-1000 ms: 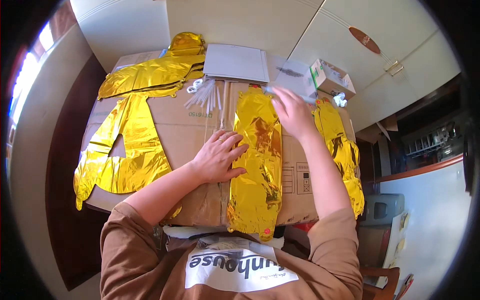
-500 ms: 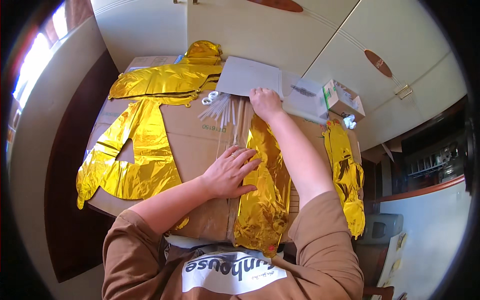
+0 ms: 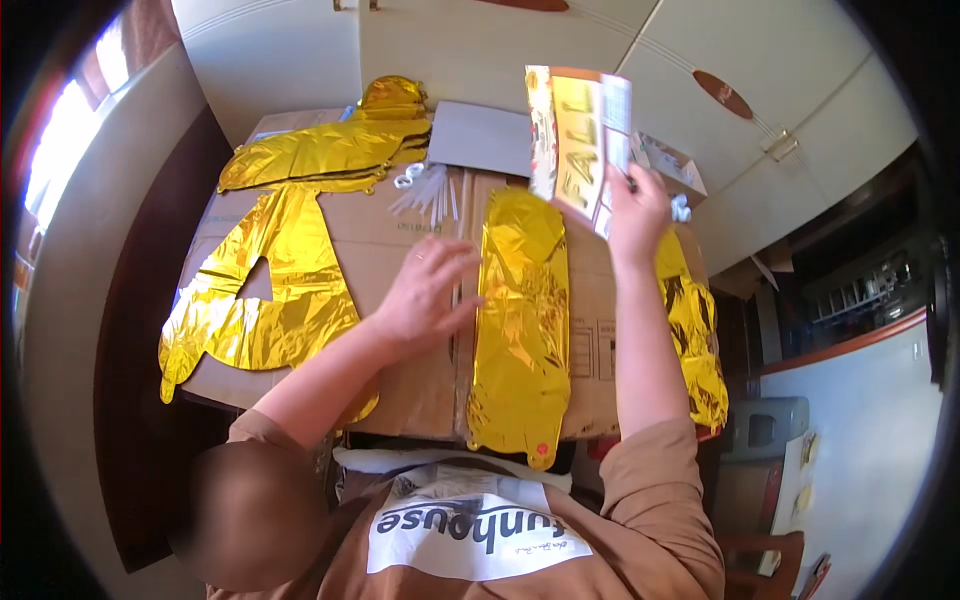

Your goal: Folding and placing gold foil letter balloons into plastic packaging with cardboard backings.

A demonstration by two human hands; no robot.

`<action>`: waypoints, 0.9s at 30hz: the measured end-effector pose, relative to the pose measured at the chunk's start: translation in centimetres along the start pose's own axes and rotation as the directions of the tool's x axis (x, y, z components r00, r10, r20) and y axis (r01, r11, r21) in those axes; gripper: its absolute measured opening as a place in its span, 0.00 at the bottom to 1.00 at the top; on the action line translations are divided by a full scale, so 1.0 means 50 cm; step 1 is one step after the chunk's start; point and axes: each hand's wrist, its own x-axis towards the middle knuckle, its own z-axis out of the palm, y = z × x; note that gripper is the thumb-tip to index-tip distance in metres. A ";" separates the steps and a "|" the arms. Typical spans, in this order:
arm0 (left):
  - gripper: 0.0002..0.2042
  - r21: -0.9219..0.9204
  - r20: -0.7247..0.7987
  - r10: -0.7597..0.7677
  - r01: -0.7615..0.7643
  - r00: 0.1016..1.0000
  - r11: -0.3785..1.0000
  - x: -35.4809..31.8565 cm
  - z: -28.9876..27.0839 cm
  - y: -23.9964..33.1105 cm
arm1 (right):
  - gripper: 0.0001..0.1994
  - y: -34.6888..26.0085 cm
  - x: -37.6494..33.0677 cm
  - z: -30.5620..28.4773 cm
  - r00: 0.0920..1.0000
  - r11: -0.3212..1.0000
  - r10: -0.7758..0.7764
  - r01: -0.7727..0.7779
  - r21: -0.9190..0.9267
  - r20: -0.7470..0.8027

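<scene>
My right hand (image 3: 640, 215) holds up a printed card (image 3: 578, 140) with a yellow panel, gripping its lower right edge above the far right of the cardboard. Below and to its left, a long flat gold foil balloon (image 3: 522, 320) lies lengthwise, a red spot at its near end. My left hand (image 3: 430, 290) is open beside that balloon's left edge, fingers spread and holding nothing. Whether its fingertips touch the foil I cannot tell. An A-shaped gold foil balloon (image 3: 300, 250) lies flat to the left.
Cardboard (image 3: 400, 395) covers the work surface. Another gold foil balloon (image 3: 320, 158) lies at the far left, one more (image 3: 700, 350) at the right edge. Clear straws (image 3: 432, 195), white rolls (image 3: 408, 178), a grey-white sheet (image 3: 480, 137) and a small box (image 3: 672, 163) sit toward the cupboards.
My right hand has lifted the printed card from the far side and moved right with it. My left hand has come off the middle balloon, shifting left and away from me.
</scene>
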 end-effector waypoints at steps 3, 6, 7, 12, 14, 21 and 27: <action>0.22 -0.018 -0.126 -0.027 0.025 0.992 1.000 -0.021 -0.031 0.000 | 0.14 0.029 -0.133 -0.120 0.865 0.687 0.445 -0.497 0.531 0.234; 0.21 -0.036 -0.161 -0.020 0.014 0.987 0.999 -0.029 -0.072 0.061 | 0.25 -0.023 -0.297 -0.199 0.542 0.291 0.640 -0.827 0.481 0.545; 0.20 -0.036 -0.162 -0.004 -0.002 0.987 0.999 -0.031 -0.079 0.081 | 0.23 -0.043 -0.345 -0.204 0.472 0.195 0.655 -0.860 0.472 0.590; 0.18 -0.004 0.064 0.166 -0.166 0.984 0.986 -0.042 -0.041 0.151 | 0.18 -0.092 -0.439 -0.155 0.273 -0.058 0.616 -0.920 0.388 0.739; 0.17 -0.001 0.073 0.186 -0.186 0.980 0.982 -0.039 0.011 0.131 | 0.17 -0.111 -0.428 -0.149 0.241 -0.077 0.645 -0.923 0.376 0.725; 0.13 -0.063 0.232 0.232 -0.223 0.945 0.973 -0.018 0.073 0.056 | 0.13 -0.094 -0.452 -0.297 0.191 0.388 0.610 -0.918 -0.080 0.769; 0.13 -0.160 0.209 0.300 -0.271 0.931 0.949 -0.003 0.081 0.030 | 0.13 -0.092 -0.511 -0.349 0.799 0.862 0.454 -0.282 -0.421 0.395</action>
